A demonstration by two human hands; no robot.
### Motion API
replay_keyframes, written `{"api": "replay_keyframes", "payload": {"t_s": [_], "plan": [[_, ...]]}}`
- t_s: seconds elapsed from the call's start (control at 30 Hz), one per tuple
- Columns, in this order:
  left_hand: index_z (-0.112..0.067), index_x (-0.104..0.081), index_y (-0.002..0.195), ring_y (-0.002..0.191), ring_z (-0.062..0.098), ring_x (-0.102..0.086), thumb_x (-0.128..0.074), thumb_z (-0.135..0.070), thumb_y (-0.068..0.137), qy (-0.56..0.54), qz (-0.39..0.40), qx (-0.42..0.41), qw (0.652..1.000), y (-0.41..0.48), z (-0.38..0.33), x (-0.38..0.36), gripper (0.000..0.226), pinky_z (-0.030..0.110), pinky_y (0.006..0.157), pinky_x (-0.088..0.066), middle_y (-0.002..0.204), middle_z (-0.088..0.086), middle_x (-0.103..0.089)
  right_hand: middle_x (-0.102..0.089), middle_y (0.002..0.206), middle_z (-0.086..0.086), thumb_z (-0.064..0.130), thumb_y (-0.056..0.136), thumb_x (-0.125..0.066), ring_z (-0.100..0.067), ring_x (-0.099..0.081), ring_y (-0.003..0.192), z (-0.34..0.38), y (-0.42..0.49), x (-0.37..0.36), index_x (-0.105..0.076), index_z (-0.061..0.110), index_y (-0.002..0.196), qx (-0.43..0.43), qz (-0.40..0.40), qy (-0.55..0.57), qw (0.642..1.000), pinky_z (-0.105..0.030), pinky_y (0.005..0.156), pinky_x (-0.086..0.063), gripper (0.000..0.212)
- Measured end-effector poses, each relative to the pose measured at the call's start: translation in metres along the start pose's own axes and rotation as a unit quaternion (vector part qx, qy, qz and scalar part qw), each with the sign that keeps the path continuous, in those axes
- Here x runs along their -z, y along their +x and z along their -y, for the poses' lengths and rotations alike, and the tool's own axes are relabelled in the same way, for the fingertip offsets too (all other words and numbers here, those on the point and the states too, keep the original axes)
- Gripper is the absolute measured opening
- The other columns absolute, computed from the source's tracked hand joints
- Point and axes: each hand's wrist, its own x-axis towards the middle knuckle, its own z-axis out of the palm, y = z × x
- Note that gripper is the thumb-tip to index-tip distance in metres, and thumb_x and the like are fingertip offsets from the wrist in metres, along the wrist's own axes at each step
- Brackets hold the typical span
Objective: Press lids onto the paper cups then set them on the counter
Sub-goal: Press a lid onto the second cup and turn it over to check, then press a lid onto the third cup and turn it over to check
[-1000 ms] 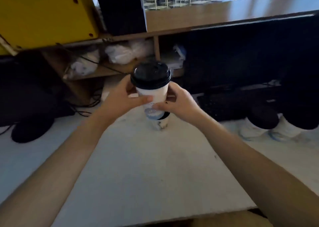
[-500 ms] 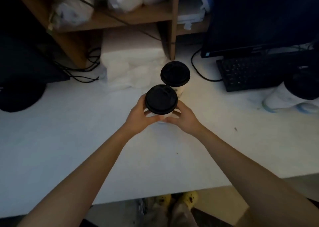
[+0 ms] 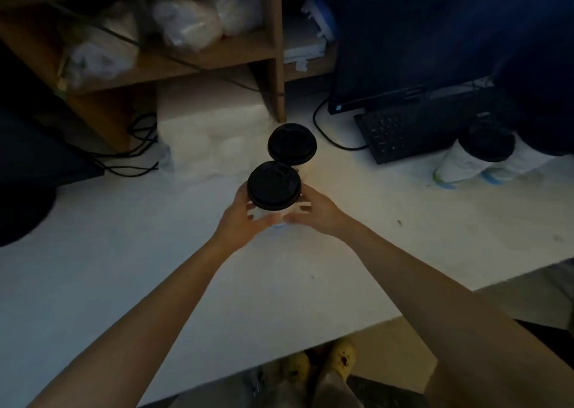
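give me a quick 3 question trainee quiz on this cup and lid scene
1. True or false: the cup held between the hands already has a black lid on it.
2. Multiple choice: the second lidded cup on the counter stands (A) just beyond the held cup, (B) on the wooden shelf, (C) on the keyboard.
3. Fill in: the held cup is gripped on its sides by ____ hands.

Key: 1 true. 2 A. 3 both: the left hand and the right hand each press a side of the cup below the lid.
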Motion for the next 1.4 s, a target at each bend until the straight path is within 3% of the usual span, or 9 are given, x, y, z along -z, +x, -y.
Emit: {"api": "replay_keyframes", "payload": {"t_s": [0.07, 0.17, 0.2, 0.3, 0.53, 0.77, 0.93, 1.2, 1.4], "plan": [[-0.016, -0.026, 0.142, 0.111, 0.023, -0.054, -0.075, -0.025, 0.078, 0.061, 0.003, 0.101, 0.993, -0.010, -0.002, 0.000, 0.081, 0.031, 0.085, -0.045, 0.130, 0.003, -0.049, -0.048, 0.138, -0.005, 0.011, 0.080, -0.073, -0.013, -0.048, 0.109, 0.007, -0.006, 0.016, -0.038, 0.013, 0.141, -0.011, 0.000, -0.026, 1.000, -0.026, 0.093, -0.043, 0.070], [-0.014, -0.041, 0.136, 0.111, 0.025, -0.056, -0.063, -0.038, 0.086, 0.126, 0.145, 0.249, 0.949, -0.027, -0.015, -0.006, 0.060, 0.038, 0.090, -0.050, 0.132, 0.010, -0.051, -0.049, 0.137, -0.008, 0.011, 0.082, -0.071, -0.010, -0.047, 0.107, 0.015, -0.023, 0.048, -0.041, 0.011, 0.140, -0.052, -0.008, -0.043, 0.998, -0.019, 0.086, -0.040, 0.065], [-0.014, -0.044, 0.134, 0.114, 0.024, -0.055, -0.059, -0.041, 0.088, 0.141, 0.197, 0.257, 0.936, -0.030, -0.023, -0.011, 0.055, 0.040, 0.092, -0.050, 0.133, 0.009, -0.051, -0.049, 0.136, -0.008, 0.014, 0.083, -0.071, -0.011, -0.048, 0.107, 0.016, -0.029, 0.061, -0.042, 0.013, 0.139, -0.069, -0.012, -0.047, 0.996, -0.018, 0.084, -0.039, 0.064], [-0.016, -0.049, 0.129, 0.116, 0.022, -0.054, -0.053, -0.045, 0.091, 0.165, 0.246, 0.193, 0.935, -0.026, -0.057, -0.028, 0.048, 0.041, 0.094, -0.050, 0.132, 0.006, -0.051, -0.051, 0.134, -0.005, 0.028, 0.081, -0.072, -0.015, -0.054, 0.107, 0.014, -0.048, 0.103, -0.044, 0.020, 0.137, -0.133, -0.023, -0.069, 0.988, -0.023, 0.087, -0.041, 0.063], [-0.015, -0.043, 0.136, 0.122, 0.026, -0.049, -0.049, -0.048, 0.091, 0.205, 0.239, 0.059, 0.947, 0.021, -0.137, -0.100, 0.056, 0.042, 0.096, -0.049, 0.139, 0.006, -0.045, -0.055, 0.131, -0.003, 0.039, 0.083, -0.068, -0.019, -0.053, 0.114, -0.009, -0.104, 0.181, -0.047, 0.016, 0.134, -0.227, -0.074, -0.111, 0.965, -0.028, 0.094, -0.044, 0.060], [-0.017, -0.034, 0.144, 0.127, 0.026, -0.045, -0.043, -0.051, 0.092, 0.166, 0.223, 0.047, 0.959, 0.053, -0.186, -0.192, 0.062, 0.038, 0.096, -0.046, 0.147, 0.005, -0.037, -0.047, 0.141, -0.006, 0.050, 0.081, -0.066, -0.024, -0.048, 0.124, -0.066, -0.134, 0.247, -0.042, 0.012, 0.137, -0.290, -0.159, -0.130, 0.935, -0.031, 0.099, -0.039, 0.072], [-0.017, -0.029, 0.146, 0.131, 0.026, -0.041, -0.042, -0.050, 0.093, 0.070, 0.174, 0.029, 0.982, 0.077, -0.218, -0.251, 0.063, 0.041, 0.106, -0.040, 0.148, 0.007, -0.037, -0.033, 0.151, -0.012, 0.039, 0.084, -0.066, -0.027, -0.040, 0.134, -0.092, -0.128, 0.281, -0.021, 0.008, 0.147, -0.229, -0.195, -0.068, 0.951, -0.037, 0.105, -0.038, 0.084], [-0.024, -0.030, 0.145, 0.132, 0.025, -0.041, -0.036, -0.046, 0.097, -0.070, 0.092, 0.015, 0.993, 0.096, -0.229, -0.305, 0.053, 0.042, 0.111, -0.035, 0.147, 0.006, -0.039, -0.044, 0.141, -0.001, 0.025, 0.085, -0.068, -0.014, -0.047, 0.122, -0.123, -0.097, 0.295, -0.031, 0.012, 0.143, -0.038, -0.229, -0.026, 0.972, -0.022, 0.096, -0.038, 0.071], [-0.028, -0.032, 0.144, 0.130, 0.021, -0.043, -0.034, -0.044, 0.098, -0.084, 0.064, 0.023, 0.994, 0.094, -0.216, -0.309, 0.048, 0.036, 0.110, -0.036, 0.145, 0.004, -0.041, -0.049, 0.125, 0.009, 0.023, 0.082, -0.071, -0.009, -0.051, 0.110, -0.129, -0.102, 0.272, -0.037, 0.014, 0.139, -0.028, -0.283, 0.081, 0.955, -0.027, 0.093, -0.045, 0.067]]}}
